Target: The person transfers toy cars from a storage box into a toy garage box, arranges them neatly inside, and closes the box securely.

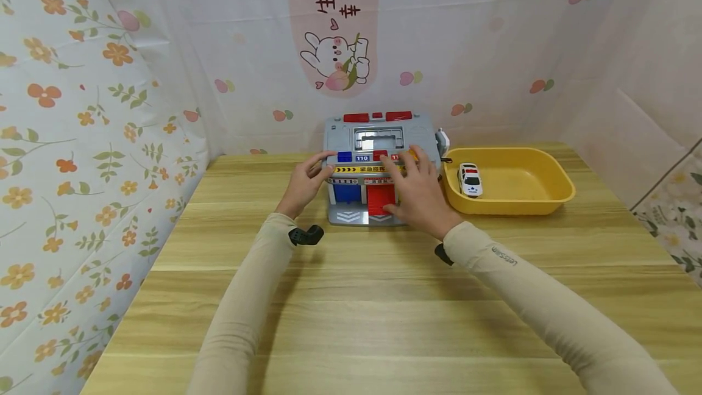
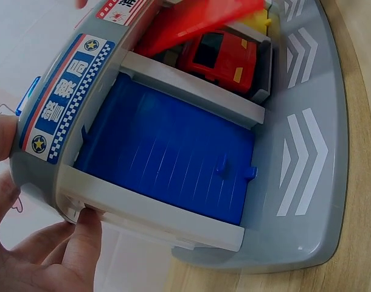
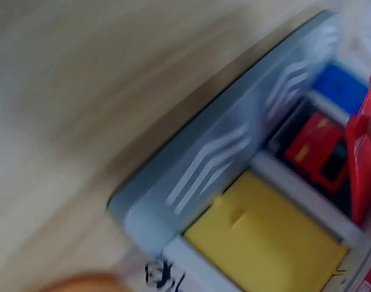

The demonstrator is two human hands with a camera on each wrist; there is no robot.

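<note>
A grey toy garage (image 1: 422,130) stands at the table's back, with a blue door (image 2: 167,152), a red door (image 1: 378,195) and a yellow door (image 3: 267,237). My left hand (image 1: 303,183) grips the garage's left end, thumb and fingers around the roof edge. My right hand (image 1: 421,197) spreads over the front, its index finger at the red button on the roof and its thumb touching the red door. In both wrist views that door is swung outward, and a red toy car (image 2: 222,61) shows inside. The blue and yellow doors are down.
A yellow tray (image 1: 526,205) stands right of the garage, holding a white toy police car (image 1: 470,180) at its left end. A small grey and white part (image 1: 442,141) sticks out from the garage's right side. Patterned cloth (image 1: 241,108) hangs behind and on the left.
</note>
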